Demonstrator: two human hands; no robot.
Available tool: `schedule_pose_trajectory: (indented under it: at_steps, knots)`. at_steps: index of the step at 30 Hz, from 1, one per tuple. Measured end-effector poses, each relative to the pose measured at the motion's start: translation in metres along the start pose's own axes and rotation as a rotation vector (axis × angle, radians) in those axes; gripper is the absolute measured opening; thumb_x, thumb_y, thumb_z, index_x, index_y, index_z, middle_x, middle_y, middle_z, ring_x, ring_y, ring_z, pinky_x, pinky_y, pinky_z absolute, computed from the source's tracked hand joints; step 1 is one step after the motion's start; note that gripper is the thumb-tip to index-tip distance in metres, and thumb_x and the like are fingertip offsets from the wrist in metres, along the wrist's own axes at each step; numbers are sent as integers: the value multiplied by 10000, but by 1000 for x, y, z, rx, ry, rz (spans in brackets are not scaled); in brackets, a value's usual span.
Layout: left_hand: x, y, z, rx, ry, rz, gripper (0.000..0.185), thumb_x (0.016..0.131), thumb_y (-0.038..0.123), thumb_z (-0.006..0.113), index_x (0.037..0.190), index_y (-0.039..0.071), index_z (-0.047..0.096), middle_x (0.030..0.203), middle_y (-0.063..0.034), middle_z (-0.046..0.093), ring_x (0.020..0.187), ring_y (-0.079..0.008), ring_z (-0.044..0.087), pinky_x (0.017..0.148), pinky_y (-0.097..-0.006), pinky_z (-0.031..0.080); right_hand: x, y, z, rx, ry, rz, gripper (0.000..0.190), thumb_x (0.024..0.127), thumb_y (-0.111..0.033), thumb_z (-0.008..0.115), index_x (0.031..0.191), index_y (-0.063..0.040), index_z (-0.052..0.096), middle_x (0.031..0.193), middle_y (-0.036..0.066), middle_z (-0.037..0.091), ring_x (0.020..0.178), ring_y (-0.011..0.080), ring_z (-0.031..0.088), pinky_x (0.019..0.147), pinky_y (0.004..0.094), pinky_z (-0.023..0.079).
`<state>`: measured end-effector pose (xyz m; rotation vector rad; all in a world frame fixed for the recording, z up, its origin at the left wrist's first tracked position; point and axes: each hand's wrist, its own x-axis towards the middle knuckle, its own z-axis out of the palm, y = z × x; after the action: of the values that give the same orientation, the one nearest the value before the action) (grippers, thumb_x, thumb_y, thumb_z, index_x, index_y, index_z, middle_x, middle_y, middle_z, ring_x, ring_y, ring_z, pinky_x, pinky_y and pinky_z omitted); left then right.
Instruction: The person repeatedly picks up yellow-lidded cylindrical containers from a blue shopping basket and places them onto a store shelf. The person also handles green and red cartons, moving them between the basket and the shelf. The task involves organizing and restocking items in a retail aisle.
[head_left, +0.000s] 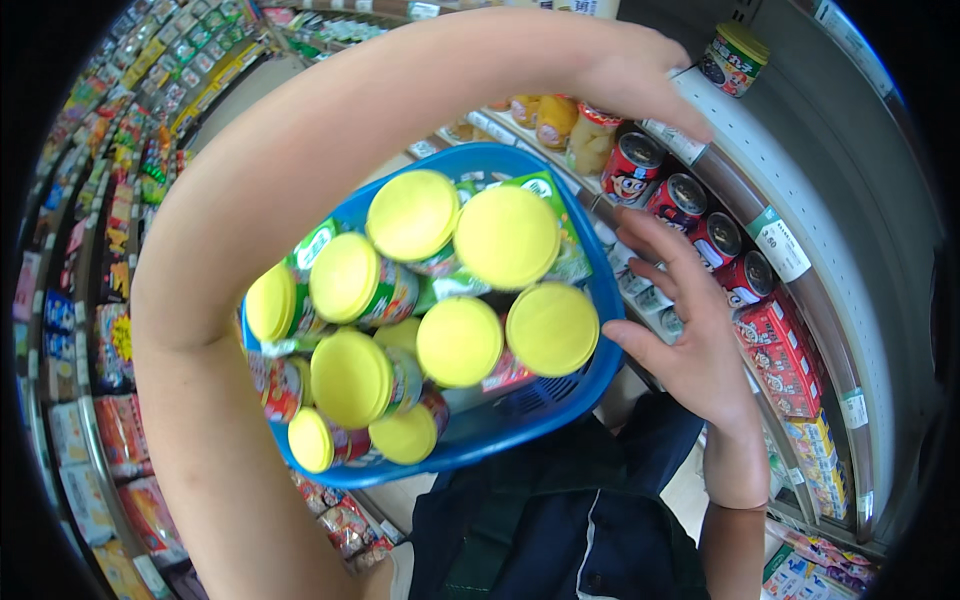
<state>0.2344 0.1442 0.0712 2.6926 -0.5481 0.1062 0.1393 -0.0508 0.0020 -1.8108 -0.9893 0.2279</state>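
A blue plastic shopping basket (495, 454) lies before me, filled with several tins under yellow plastic lids (459, 341). Green packaging (551, 191) shows among the tins. My left hand (645, 79) reaches across the top to the shelf edge, thumb and fingers apart, with nothing seen in it. Just beyond its fingers, one tin with a yellow lid and green label (733, 60) stands on the grey shelf. My right hand (686, 322) is spread and holds nothing; its thumb tip is at the basket's right rim, its fingers near red cans. What supports the basket is hidden.
Under the shelf edge stand red drink cans (679, 196), jars of fruit (592, 139) and red cartons (780, 360). A price tag (780, 240) sits on the shelf's front. Shelves of packaged goods (112, 337) curve along the left, beyond my arm.
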Motion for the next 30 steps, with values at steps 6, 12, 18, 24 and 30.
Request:
schedule_pose_trajectory:
  at_steps: [6,12,18,24,30]
  knots:
    - [-145,10,-54,121,-374,28,721,810,393,653,1362,17,381,1346,-187,459,1246,-321,444,1042,-381,359,-22,-7,22,-18,-52,90,716,733,-106,732,1358,-63,386,1327,165,462,1197,290,493,976,406,433]
    - [-199,-3,-57,-2,-286,-61,713,822,357,663,1380,30,363,1371,-169,438,1263,-286,426,1058,-380,332,-39,-4,30,-67,-62,139,697,745,-106,721,1354,-69,385,1332,166,460,1193,298,495,964,412,446]
    - [-222,-11,-40,-1,-90,-9,724,790,367,691,1350,21,391,1290,-211,490,1196,-328,479,1007,-385,387,-32,-5,36,-84,-34,107,689,752,-113,713,1351,-53,379,1330,165,465,1185,302,499,953,404,454]
    - [-187,-8,-19,-28,-60,12,823,712,259,762,1377,16,342,1326,-218,453,1230,-339,444,1037,-386,352,14,-7,39,-198,136,-67,737,701,-149,755,1309,45,385,1256,251,499,1178,353,492,987,376,396]
    - [-171,0,-6,41,-108,46,829,638,219,795,1314,-33,387,1208,-251,537,1140,-368,515,983,-388,402,45,2,55,-282,11,-72,733,671,-225,743,1234,52,364,1159,268,532,1105,391,514,926,425,425]
